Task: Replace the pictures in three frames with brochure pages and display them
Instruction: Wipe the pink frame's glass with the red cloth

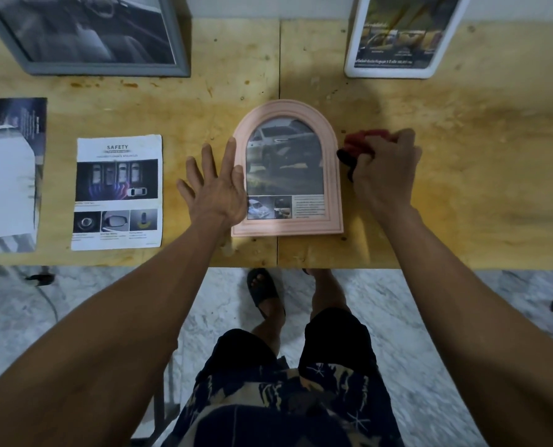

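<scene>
Wooden tabletop (462, 175) carries a pink arched frame (286, 229) lying flat; left hand (215, 185) presses its edge, fingers spread, while right hand (386, 169) grips what looks like a red cloth (364, 141).

The wooden table (462, 188) is looking rough and stained, the pink frame (288, 229) smooth and matt, the red cloth (364, 141) soft.

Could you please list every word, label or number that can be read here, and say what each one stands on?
"SAFETY": heading of the loose brochure page on the table.
Its subtitle and captions: too small to read.
Text block on the page in the pink arched frame: blurred, unreadable.
Caption line on the page in the white frame: blurred, unreadable.
Text on the dark brochure at far left: unreadable.
</scene>
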`<state>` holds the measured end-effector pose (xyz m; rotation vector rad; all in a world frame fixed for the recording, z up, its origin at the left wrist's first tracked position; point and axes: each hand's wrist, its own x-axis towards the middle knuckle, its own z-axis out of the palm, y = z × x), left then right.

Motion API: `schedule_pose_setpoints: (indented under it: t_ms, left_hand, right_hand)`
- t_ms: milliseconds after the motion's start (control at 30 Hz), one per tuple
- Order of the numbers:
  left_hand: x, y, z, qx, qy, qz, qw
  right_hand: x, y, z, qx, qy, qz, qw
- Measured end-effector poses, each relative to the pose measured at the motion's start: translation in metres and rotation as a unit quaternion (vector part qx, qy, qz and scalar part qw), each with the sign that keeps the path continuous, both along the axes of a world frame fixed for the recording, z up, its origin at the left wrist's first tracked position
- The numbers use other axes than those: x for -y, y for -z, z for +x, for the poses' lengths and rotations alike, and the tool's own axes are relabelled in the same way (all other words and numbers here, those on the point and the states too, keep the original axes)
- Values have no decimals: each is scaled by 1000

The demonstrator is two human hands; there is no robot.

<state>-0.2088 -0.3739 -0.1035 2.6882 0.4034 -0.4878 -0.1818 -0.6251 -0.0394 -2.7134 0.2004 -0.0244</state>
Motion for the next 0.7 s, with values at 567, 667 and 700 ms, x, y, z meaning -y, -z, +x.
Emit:
schedule_pose_setpoints:
  t_ms: [567, 667, 700]
  left_hand:
    - [-7, -11, -1, 29, -10, -36, 999]
    - [-9, -12, -5, 41, -10, -42, 998]
    - [-9, -14, -6, 44, -12, -45, 998]
  right_hand:
    - [26, 36, -69, -158, 78, -102, 979]
    - [18, 27, -66, -146, 99, -110, 978]
    - [14, 23, -64, -118, 101, -121, 980]
